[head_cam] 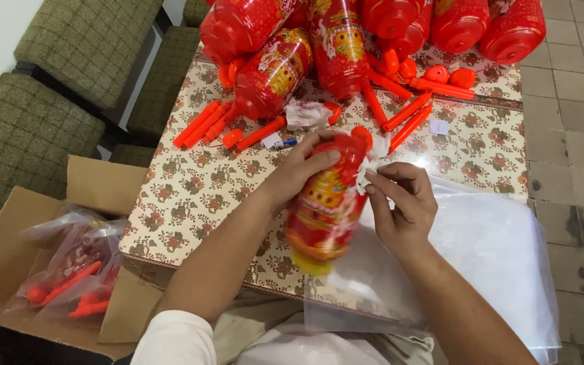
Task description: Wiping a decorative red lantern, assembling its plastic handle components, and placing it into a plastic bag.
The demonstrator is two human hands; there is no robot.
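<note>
My left hand [300, 167] grips the upper part of a red lantern [326, 203] with gold print and a yellow tassel end, held tilted above the table. My right hand [400, 203] is at the lantern's right side, its fingertips pinching a bit of white paper or plastic [373, 165] near the lantern's orange top cap. Under both hands lies a stack of clear plastic bags [495, 250] on the flower-patterned table [190, 196].
Several red lanterns [272, 74] and orange plastic handles [407, 111] lie at the table's far side, with a blue pen [285, 142]. A cardboard box [8, 270] at left holds bagged orange parts. Checked green chairs [28, 128] stand at left; tiled floor at right.
</note>
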